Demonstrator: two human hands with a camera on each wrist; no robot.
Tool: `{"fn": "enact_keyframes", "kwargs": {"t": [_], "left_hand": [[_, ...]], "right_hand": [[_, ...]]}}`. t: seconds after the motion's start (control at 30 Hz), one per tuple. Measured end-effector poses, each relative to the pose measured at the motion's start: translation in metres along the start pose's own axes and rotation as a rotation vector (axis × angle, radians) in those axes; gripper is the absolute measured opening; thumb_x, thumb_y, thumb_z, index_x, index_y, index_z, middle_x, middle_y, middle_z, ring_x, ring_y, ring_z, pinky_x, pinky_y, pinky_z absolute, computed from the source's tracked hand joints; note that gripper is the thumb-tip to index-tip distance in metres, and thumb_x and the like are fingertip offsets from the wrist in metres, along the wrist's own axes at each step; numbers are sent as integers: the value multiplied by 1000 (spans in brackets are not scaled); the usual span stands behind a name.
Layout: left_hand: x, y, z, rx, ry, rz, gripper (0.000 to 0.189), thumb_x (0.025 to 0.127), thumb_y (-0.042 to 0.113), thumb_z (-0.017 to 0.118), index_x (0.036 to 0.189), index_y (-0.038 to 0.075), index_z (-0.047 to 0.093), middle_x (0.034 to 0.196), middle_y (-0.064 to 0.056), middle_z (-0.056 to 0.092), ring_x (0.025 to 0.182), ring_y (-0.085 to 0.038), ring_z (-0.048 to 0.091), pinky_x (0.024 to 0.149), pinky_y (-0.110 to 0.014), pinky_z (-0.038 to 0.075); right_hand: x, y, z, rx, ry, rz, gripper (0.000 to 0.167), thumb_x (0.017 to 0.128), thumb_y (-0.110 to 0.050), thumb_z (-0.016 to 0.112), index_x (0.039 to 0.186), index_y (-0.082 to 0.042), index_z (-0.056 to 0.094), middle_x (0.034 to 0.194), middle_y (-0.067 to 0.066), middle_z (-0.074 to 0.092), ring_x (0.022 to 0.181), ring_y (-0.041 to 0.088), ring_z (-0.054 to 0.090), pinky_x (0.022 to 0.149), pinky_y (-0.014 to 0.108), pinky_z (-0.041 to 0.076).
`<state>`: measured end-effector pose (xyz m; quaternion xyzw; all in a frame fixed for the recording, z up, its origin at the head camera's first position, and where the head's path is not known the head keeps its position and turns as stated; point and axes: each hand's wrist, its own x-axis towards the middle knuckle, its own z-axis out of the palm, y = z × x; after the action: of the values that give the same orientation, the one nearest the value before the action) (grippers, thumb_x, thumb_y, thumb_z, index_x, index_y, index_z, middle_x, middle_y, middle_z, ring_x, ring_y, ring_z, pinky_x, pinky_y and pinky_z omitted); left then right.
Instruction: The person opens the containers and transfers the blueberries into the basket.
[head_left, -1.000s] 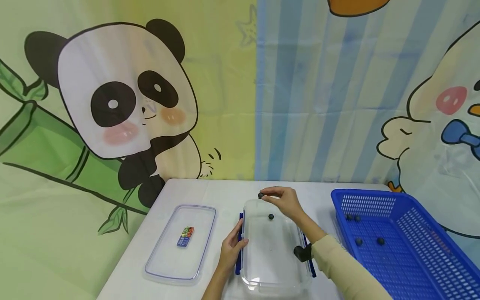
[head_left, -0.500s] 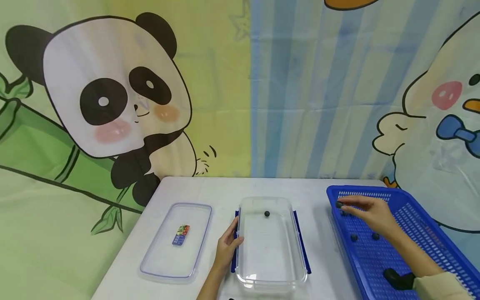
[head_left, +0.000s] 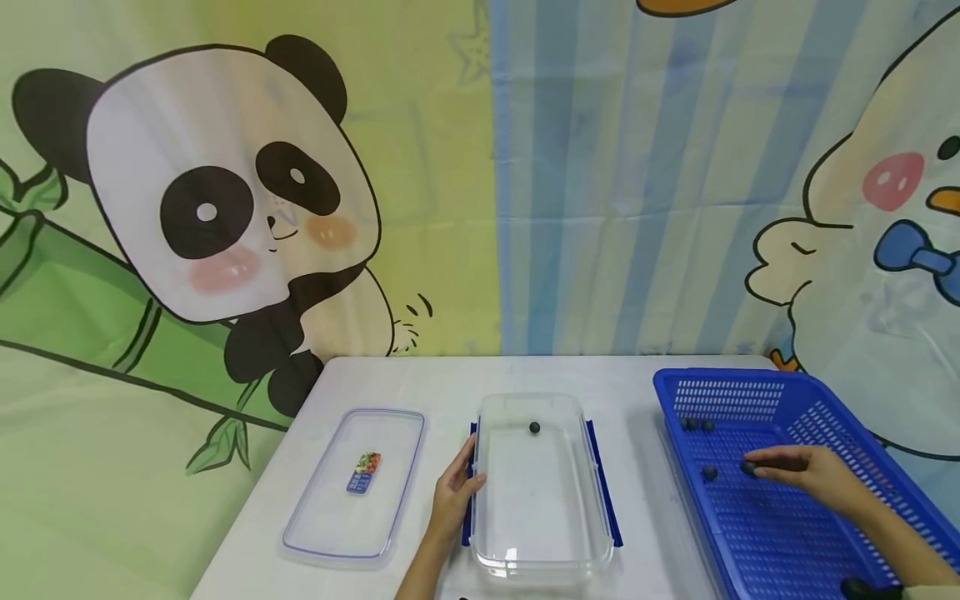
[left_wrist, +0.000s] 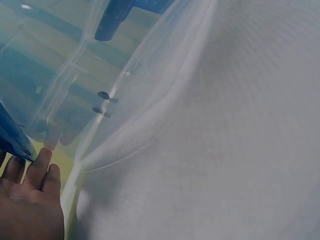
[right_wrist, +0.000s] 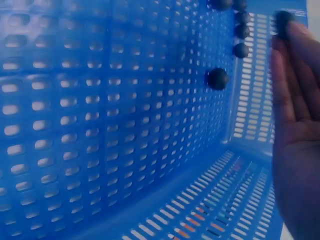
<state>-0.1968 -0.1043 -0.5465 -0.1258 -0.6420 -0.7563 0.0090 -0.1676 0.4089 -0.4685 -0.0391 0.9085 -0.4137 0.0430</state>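
Note:
My left hand (head_left: 452, 496) holds the left side of a clear plastic box (head_left: 543, 500) with blue side clips (head_left: 603, 492). Its thumb lies over the rim, with the fingers along the outer wall. Near the box's far end sits one small dark ball (head_left: 535, 427). Inside the blue perforated basket (head_left: 787, 525) at the right, my right hand (head_left: 821, 479) pinches another dark ball (right_wrist: 284, 24) between thumb and fingertips. Close by are more dark balls (head_left: 708, 472), several of them lined up along the basket wall in the right wrist view.
A clear lid (head_left: 341, 521) with a blue rim and a small colourful label (head_left: 363, 473) lies left of the box. All stand on a white-covered table (head_left: 427, 375). Behind it hangs a curtain (head_left: 450, 208) printed with a panda and a chick.
My right hand, pinching a ball at the box's far end, moved right to the basket's far-left corner, then nearer and right within it. My left hand stays at the box.

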Motion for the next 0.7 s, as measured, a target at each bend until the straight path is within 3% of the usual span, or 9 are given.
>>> {"fn": "enact_keyframes", "kwargs": {"t": [0.13, 0.37, 0.57, 0.7], "left_hand": [[1, -9, -2, -23, -1, 15, 59, 89, -2, 54, 143, 9, 33, 151, -8, 21, 137, -24, 16, 103, -13, 21], [1, -11, -2, -50, -1, 61, 59, 88, -1, 54, 143, 6, 32, 150, -10, 23, 137, -26, 18, 104, -15, 22], [0, -11, -1, -43, -3, 47, 58, 89, 0, 54, 143, 5, 32, 150, -10, 22, 137, -25, 17, 104, -15, 20], [-1, -10, -1, -34, -6, 49, 59, 89, 0, 54, 143, 5, 31, 150, -11, 21, 137, -27, 16, 104, -15, 20]], "right_hand": [[0, 8, -4, 21, -29, 4, 42, 87, -26, 63, 115, 6, 61, 106, 12, 67, 88, -1, 60, 76, 34, 55], [0, 16, -11, 14, -84, -13, 40, 90, -24, 59, 116, 7, 60, 108, 15, 65, 89, -4, 59, 74, 27, 54], [-1, 5, -8, -32, -22, -2, 40, 89, -27, 61, 115, 3, 62, 108, 15, 65, 87, -4, 58, 73, 29, 54], [8, -28, 0, -54, 83, -51, 36, 88, -30, 63, 109, -2, 67, 103, 11, 68, 85, 0, 61, 70, 23, 54]]}}
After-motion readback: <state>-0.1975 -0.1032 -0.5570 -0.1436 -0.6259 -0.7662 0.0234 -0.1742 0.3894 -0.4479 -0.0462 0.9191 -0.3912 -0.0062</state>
